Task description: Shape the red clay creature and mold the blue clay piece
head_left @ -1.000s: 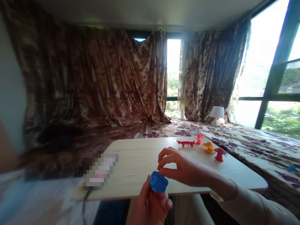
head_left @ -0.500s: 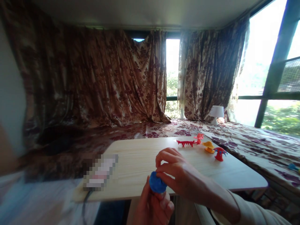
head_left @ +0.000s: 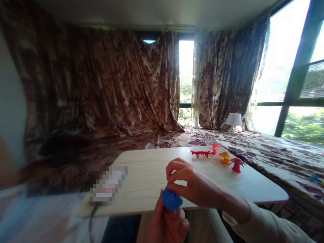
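My left hand [head_left: 165, 222] rises from the bottom edge and grips a small blue lump [head_left: 171, 199], soft-looking like clay, between thumb and fingers. My right hand [head_left: 192, 184] comes in from the right, its fingers curled and pinched onto the top of the same blue lump. Both hands meet over the near edge of a pale wooden table [head_left: 146, 175].
Small figures stand at the table's far right: a red comb-like piece [head_left: 201, 153], an orange one [head_left: 225, 157] and a red and blue one [head_left: 236, 164]. A blurred-out object [head_left: 107, 185] lies at the near left. Patterned bedding, curtains and a white lamp [head_left: 233, 121] lie behind.
My right hand's fingers have come down from just above the blue lump onto its top. The lump has shifted slightly lower in my left hand.
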A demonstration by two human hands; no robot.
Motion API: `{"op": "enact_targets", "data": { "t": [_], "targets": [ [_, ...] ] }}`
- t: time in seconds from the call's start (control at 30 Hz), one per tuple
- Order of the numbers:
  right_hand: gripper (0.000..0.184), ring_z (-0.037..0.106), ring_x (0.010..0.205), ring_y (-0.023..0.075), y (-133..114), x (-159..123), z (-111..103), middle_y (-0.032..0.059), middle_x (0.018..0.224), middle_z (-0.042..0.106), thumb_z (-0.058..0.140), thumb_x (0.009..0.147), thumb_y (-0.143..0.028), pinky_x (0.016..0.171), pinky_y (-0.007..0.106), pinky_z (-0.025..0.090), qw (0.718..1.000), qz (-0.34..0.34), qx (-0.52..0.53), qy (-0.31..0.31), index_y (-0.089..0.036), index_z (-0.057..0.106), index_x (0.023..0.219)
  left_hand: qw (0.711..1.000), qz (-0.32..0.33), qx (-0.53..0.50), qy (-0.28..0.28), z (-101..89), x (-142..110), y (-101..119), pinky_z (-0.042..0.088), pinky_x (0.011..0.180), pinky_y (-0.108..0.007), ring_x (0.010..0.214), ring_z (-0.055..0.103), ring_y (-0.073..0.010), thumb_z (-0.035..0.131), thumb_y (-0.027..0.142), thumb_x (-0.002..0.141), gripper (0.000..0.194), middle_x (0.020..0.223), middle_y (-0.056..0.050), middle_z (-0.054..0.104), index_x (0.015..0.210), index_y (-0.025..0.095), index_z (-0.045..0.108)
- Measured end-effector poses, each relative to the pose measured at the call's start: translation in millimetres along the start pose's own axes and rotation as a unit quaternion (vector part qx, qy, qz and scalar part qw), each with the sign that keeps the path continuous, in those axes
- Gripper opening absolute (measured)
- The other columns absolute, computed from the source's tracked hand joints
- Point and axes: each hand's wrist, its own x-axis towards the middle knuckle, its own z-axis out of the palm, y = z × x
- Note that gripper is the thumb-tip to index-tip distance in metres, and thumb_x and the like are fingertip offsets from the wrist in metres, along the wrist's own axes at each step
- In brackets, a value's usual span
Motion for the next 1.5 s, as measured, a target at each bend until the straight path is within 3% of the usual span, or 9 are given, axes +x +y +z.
{"op": "enact_targets", "data": {
  "t": [0.2,0.37,0.53,0.73,0.9,1.0,1.23,1.37,1.5],
  "targets": [
    [0.017,0.056,0.089,0.0152,-1,3,-9,0.0058,0.089,0.064,0.059,0.089,-0.016,0.084,0.028,0.045,1.0,-0.003,0.024,-0.019,-0.013,0.069,0.075,0.999,-0.038,0.004,-0.034,-3.0,3,1,0.043,0.054,-0.021,0.045,0.043,-0.0053,0.069,0.036,0.08,0.025,0.052,0.006,0.049,0.073,0.013,0.065],
    [0.004,0.059,0.089,0.0149,3,5,-9,0.0041,0.086,0.065,0.071,0.077,-0.01,0.086,0.026,0.046,0.996,-0.011,0.062,-0.064,-0.014,0.071,0.077,0.998,-0.037,0.022,-0.054,-4.3,7,-4,0.04,0.051,-0.023,0.042,0.042,-0.006,0.067,0.04,0.079,0.032,0.049,0.005,0.051,0.063,0.012,0.063],
    [0.009,0.058,0.09,0.0151,6,2,-1,0.004,0.085,0.065,0.066,0.079,-0.006,0.086,0.027,0.046,0.998,-0.014,0.04,-0.04,-0.014,0.068,0.074,0.998,-0.035,-0.005,-0.06,-0.7,4,-1,0.044,0.056,-0.026,0.047,0.052,-0.0102,0.071,0.034,0.076,0.026,0.051,0.001,0.059,0.061,0.013,0.065],
    [0.013,0.054,0.094,0.0161,2,4,-1,0.0059,0.089,0.062,0.06,0.086,-0.01,0.089,0.029,0.044,0.998,-0.058,0.003,0.013,-0.013,0.067,0.075,0.999,-0.023,0.004,-0.042,-1.6,1,2,0.044,0.061,-0.025,0.05,0.047,-0.0077,0.069,0.028,0.077,0.022,0.056,0.003,0.054,0.063,0.013,0.06],
    [0.015,0.057,0.09,0.015,5,4,-6,0.0056,0.091,0.065,0.058,0.089,-0.018,0.085,0.028,0.046,0.999,0.005,0.037,-0.02,-0.015,0.07,0.08,0.998,-0.025,0.0,-0.056,-5.1,3,1,0.045,0.06,-0.024,0.051,0.05,-0.0082,0.071,0.027,0.075,0.019,0.056,0.003,0.055,0.067,0.012,0.063],
    [0.009,0.059,0.088,0.0149,8,4,-5,0.0043,0.088,0.066,0.065,0.082,-0.012,0.085,0.028,0.047,0.998,0.006,0.041,-0.044,-0.015,0.068,0.076,0.997,-0.023,-0.015,-0.066,-6.1,4,-1,0.047,0.06,-0.024,0.051,0.052,-0.0084,0.073,0.024,0.074,0.016,0.057,0.002,0.059,0.068,0.011,0.067],
    [0.012,0.059,0.091,0.0157,7,6,-5,0.006,0.09,0.066,0.058,0.088,-0.013,0.087,0.03,0.046,0.998,-0.004,0.066,0.007,-0.015,0.068,0.081,0.997,-0.029,-0.01,-0.072,-4.2,2,2,0.048,0.067,-0.025,0.058,0.056,-0.009,0.07,0.021,0.076,0.013,0.065,0.0,0.062,0.07,0.011,0.067],
    [0.011,0.059,0.089,0.0158,9,3,-11,0.0064,0.093,0.066,0.058,0.088,-0.017,0.085,0.03,0.047,0.997,0.047,0.054,-0.015,-0.016,0.069,0.085,0.998,-0.015,-0.013,-0.067,-11.1,4,3,0.05,0.068,-0.027,0.063,0.059,-0.0115,0.07,0.023,0.077,0.014,0.069,-0.002,0.067,0.081,0.01,0.07],
    [0.007,0.059,0.089,0.015,11,2,-7,0.0052,0.091,0.066,0.064,0.082,-0.011,0.084,0.027,0.047,0.998,0.039,0.046,-0.017,-0.015,0.068,0.077,0.998,0.006,-0.003,-0.062,-18.0,6,2,0.052,0.071,-0.03,0.07,0.063,-0.014,0.067,0.024,0.08,0.013,0.077,-0.003,0.07,0.09,0.015,0.07]
  ]
}}
